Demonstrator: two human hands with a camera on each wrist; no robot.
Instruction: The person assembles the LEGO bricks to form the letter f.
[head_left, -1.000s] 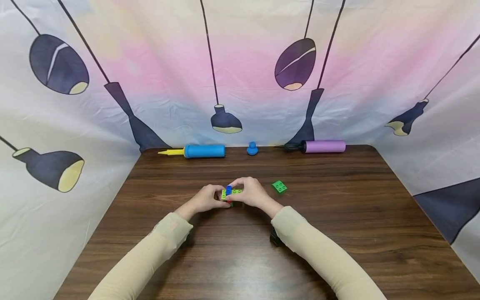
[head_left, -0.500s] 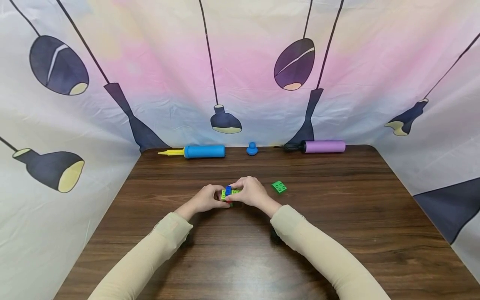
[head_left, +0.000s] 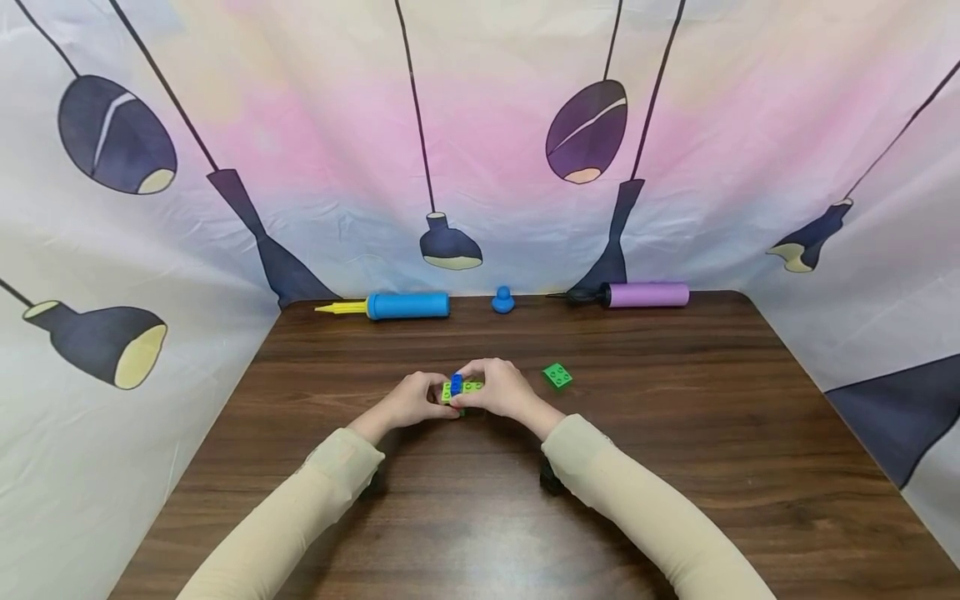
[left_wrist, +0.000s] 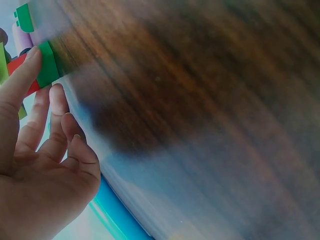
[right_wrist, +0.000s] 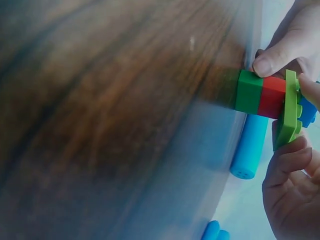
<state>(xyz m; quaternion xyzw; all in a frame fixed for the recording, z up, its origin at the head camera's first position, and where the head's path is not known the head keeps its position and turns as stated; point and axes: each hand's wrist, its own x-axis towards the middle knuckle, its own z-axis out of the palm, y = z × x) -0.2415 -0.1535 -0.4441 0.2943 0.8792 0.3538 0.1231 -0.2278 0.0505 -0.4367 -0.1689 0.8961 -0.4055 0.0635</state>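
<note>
Both hands hold a small stack of toy building bricks over the middle of the table. In the right wrist view the stack shows a green brick [right_wrist: 248, 92] at the bottom, a red brick [right_wrist: 271, 97] above it, then a long lime brick [right_wrist: 289, 107] and a blue brick [right_wrist: 308, 112] on top. My left hand [head_left: 408, 400] grips the lower part, its thumb lying across the red and green bricks in the left wrist view. Thumb and fingers of my right hand [head_left: 508, 390] pinch the stack's upper part, around the lime brick, close beside the blue one. Fingers partly hide the stack.
A flat green brick [head_left: 557, 375] with studs lies right of the hands. Along the table's back edge are a blue hand pump [head_left: 409, 305] with a yellow nozzle, a small blue knobbed object [head_left: 503, 300] and a purple pump [head_left: 648, 294]. A printed cloth hangs behind.
Both hands keep their grip on the brick stack and stay almost in place. The whole scene sits slightly lower in the head view.
</note>
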